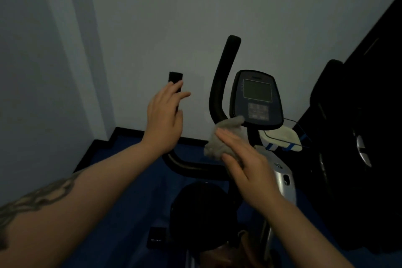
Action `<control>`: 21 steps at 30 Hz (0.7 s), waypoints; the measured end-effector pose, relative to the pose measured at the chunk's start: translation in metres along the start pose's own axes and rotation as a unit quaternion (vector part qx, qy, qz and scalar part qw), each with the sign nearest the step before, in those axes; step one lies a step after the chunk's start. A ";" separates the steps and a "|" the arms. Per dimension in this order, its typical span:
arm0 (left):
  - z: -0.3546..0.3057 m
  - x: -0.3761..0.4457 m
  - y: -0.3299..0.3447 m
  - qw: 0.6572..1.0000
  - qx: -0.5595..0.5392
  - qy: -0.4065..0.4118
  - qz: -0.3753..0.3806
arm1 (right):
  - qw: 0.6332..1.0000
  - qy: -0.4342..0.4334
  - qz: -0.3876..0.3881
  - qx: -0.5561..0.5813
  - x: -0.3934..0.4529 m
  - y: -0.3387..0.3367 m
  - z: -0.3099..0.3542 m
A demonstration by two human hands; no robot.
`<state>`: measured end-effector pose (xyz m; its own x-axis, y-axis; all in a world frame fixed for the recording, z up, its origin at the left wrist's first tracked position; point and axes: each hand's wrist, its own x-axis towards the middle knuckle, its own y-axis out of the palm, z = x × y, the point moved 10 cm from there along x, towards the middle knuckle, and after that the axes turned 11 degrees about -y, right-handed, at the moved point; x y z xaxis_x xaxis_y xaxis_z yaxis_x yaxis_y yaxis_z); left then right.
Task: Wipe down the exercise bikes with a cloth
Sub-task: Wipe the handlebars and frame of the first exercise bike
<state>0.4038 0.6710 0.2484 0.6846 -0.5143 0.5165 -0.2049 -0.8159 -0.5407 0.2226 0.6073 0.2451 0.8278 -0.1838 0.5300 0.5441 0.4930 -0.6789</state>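
An exercise bike stands in front of me, with its console (256, 98) between two black handlebars. My left hand (164, 119) is at the left handlebar grip (175, 77), fingers nearly straight across it and thumb beside it. With flat fingers, my right hand (245, 165) presses a crumpled grey cloth (217, 148) against the base of the right handlebar (224, 76), just below the console. The cloth bunches out past my fingertips and thumb. The room is dim.
The black seat (200, 209) is below my hands, and the silver frame post (282, 178) sits to its right. A white cloth-like item (280, 137) lies behind the console. A second dark machine (348, 137) fills the right side. Pale walls form a corner at left above the blue floor (130, 202).
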 end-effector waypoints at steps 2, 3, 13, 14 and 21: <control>0.000 0.002 0.002 1.000 -0.005 0.002 0.024 | 0.991 0.002 0.134 -0.025 0.018 0.028 0.002; -0.004 0.003 0.004 0.999 0.018 0.018 0.038 | 0.978 0.010 0.203 -0.052 0.023 0.043 0.000; -0.026 -0.002 0.042 0.860 0.308 0.295 0.281 | 0.905 0.106 0.411 -0.026 0.010 0.083 -0.008; -0.027 -0.003 0.044 0.856 0.307 0.307 0.281 | 0.903 0.128 0.410 0.004 0.013 0.092 -0.010; -0.026 0.000 0.037 0.902 0.213 0.297 0.232 | 0.930 0.185 0.274 0.160 0.020 0.095 -0.019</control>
<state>0.3774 0.6336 0.2455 0.0739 -0.9280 0.3651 0.0003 -0.3661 -0.9306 0.2935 0.6341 0.1818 0.9915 -0.0809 -0.1020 0.0070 0.8153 -0.5789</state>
